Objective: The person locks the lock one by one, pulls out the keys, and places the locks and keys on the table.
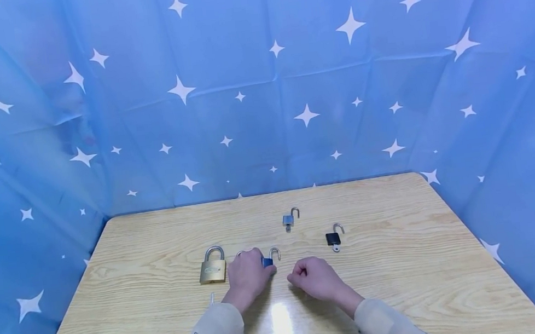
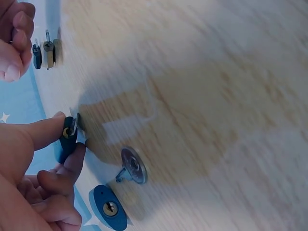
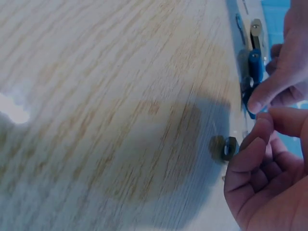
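Note:
My left hand [image 1: 249, 272] pinches a small blue padlock [image 1: 267, 262] between thumb and fingers. Its shackle stands swung open, and a key [image 2: 76, 123] sits in its keyhole in the left wrist view. Just to the right, my right hand [image 1: 316, 278] hovers low over the table with fingers curled and thumb against the index finger; nothing shows in its grasp. A second blue padlock [image 2: 109, 208] lies beside the left hand, mostly hidden behind it in the head view. Left of that is a large brass padlock [image 1: 212, 271] with its shackle closed.
A loose round-headed key [image 2: 133, 165] lies on the wooden table [image 1: 409, 283] near the left forearm. Farther back are a small silver-blue padlock [image 1: 288, 220] and a black padlock [image 1: 333, 239], both unlocked with keys inserted. Blue star-patterned cloth [image 1: 264, 134] surrounds the table's back and sides.

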Demonstrator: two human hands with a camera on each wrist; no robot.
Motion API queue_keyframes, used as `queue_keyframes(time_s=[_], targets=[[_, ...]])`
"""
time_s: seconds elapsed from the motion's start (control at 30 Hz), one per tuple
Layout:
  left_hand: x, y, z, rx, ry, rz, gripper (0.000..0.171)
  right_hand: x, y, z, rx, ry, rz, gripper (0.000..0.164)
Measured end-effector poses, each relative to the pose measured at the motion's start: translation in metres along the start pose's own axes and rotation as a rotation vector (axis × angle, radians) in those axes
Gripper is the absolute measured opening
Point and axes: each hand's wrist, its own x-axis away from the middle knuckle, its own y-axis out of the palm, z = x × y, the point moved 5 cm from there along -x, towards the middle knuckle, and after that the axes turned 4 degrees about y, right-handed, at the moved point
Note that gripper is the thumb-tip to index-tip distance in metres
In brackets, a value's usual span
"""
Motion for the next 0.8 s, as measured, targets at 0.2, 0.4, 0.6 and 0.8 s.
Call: queue_keyframes(time_s=[0.2,0.4,0.6,0.8], targets=[[0.005,0.001,-0.001,0.122,0.002,-0.017,0.032,-0.002,-0.001,-0.002,-0.001,0.001,0.018,0.017],[0.015,-0.002,0.000,0.234,0.030,-0.045,0.029,-0.007,-0.005,-0.001,-0.040,-0.001,0.056,0.012],[0.023,-0.010,0.004,0.309,0.069,-0.064,0.025,-0.010,-0.008,-0.005,-0.099,-0.040,0.093,0.022],[0.028,-0.012,0.005,0.349,0.089,-0.078,0.025,-0.009,-0.008,-0.010,-0.087,-0.072,0.110,0.031]])
